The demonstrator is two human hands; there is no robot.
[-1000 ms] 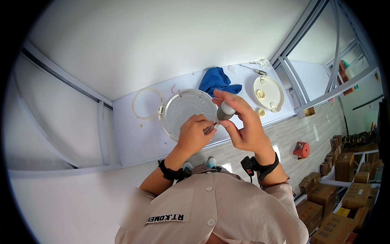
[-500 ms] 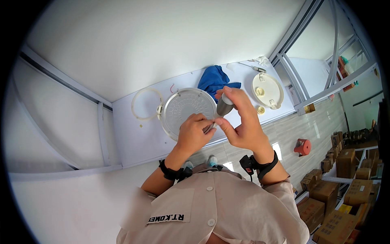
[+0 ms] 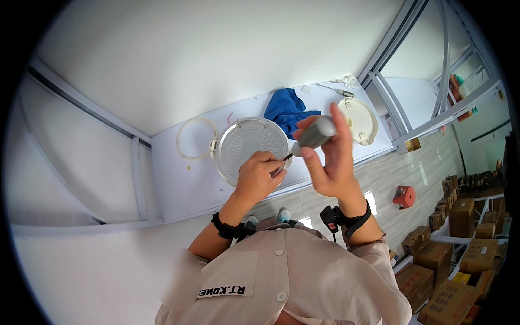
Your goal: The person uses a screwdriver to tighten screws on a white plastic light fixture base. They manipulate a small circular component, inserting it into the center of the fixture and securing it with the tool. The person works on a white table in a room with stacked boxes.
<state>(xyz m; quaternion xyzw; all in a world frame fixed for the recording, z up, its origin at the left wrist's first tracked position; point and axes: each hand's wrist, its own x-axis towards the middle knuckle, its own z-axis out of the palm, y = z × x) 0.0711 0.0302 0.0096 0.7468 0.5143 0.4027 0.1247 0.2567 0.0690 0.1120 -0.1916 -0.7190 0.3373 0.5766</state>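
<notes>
My right hand (image 3: 337, 162) grips a screwdriver (image 3: 317, 133) by its thick grey handle, the thumb on one side and the fingers raised around the other. Its short dark shaft points down to the left, toward the fingertips of my left hand (image 3: 259, 174). That hand is closed in a pinch; what it holds is mostly hidden, though a dark bit shows under the fingers. Behind my left hand lies a round silver lid (image 3: 244, 142) with an embossed pattern and a pale rim clip on its left side. The hand covers part of its near right edge.
On the white table (image 3: 173, 187) a pale ring (image 3: 179, 142) lies to the left. A blue cloth (image 3: 285, 110) sits behind the lid. Farther right are a round cream cover (image 3: 365, 122) and another screwdriver (image 3: 345, 92). A red stool (image 3: 404, 196) stands on the floor.
The screwdriver in my right hand has tilted over, its handle swinging toward me and to the right, so its shaft now shows. My left hand stays almost in place.
</notes>
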